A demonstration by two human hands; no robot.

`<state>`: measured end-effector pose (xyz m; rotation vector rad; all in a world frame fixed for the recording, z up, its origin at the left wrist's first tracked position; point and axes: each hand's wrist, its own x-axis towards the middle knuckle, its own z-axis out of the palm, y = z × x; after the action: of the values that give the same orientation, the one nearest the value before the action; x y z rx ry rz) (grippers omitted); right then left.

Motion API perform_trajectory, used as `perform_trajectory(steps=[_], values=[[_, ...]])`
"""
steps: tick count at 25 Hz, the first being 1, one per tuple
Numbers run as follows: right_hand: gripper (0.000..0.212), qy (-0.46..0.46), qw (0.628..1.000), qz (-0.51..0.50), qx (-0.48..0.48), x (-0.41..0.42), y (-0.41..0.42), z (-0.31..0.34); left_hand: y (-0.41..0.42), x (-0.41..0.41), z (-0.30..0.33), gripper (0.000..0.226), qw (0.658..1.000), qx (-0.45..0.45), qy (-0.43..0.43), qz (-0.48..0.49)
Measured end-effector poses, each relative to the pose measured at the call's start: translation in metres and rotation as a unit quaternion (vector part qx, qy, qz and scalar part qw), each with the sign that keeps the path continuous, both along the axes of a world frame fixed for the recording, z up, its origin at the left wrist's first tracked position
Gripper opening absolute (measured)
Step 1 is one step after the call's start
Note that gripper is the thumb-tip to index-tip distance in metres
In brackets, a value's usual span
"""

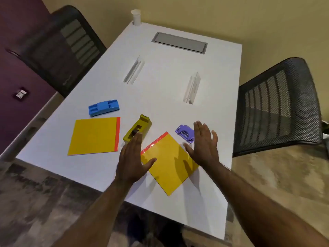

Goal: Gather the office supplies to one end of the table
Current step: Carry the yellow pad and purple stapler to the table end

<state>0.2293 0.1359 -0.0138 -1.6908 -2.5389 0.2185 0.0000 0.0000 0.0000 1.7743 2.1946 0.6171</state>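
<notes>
On the white table (170, 90) lie a blue whiteboard eraser (103, 107), a yellow pad with a red edge (94, 136), an olive-yellow tape dispenser (138, 128), a second yellow pad (170, 164) turned diagonally, and a small purple hole punch (185, 133). My left hand (132, 157) hovers flat with fingers apart, fingertips over the near end of the tape dispenser, thumb over the diagonal pad. My right hand (204, 145) is spread open just right of the hole punch, above the pad's right corner. Neither hand holds anything.
Two clear plastic sign holders (134, 71) (192, 89) lie farther back on the table. A grey cable hatch (179, 42) is set in the far end, with a white cup (136, 16) at the far corner. Black mesh chairs stand at the left (58, 49) and right (277, 106).
</notes>
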Motion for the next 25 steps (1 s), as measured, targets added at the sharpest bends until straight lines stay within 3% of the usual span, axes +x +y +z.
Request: perform_trajectory(steps=[6,12,20,25], values=[[0.082,0.035,0.997,0.014,-0.072,0.015,0.037,-0.03,0.004,0.03,-0.038,0.092,0.989,-0.092,-0.061,0.104],[0.069,0.111,0.987,-0.043,-0.108,0.007,0.061,-0.055,0.004,0.032,-0.069,0.086,0.968,-0.166,-0.086,0.167],[0.035,0.127,0.977,-0.079,-0.152,-0.007,0.078,-0.068,0.011,0.028,-0.084,0.11,0.95,-0.246,-0.064,0.183],[0.03,0.173,0.96,-0.126,-0.18,-0.014,0.08,-0.074,0.011,0.03,-0.087,0.12,0.943,-0.28,-0.041,0.174]])
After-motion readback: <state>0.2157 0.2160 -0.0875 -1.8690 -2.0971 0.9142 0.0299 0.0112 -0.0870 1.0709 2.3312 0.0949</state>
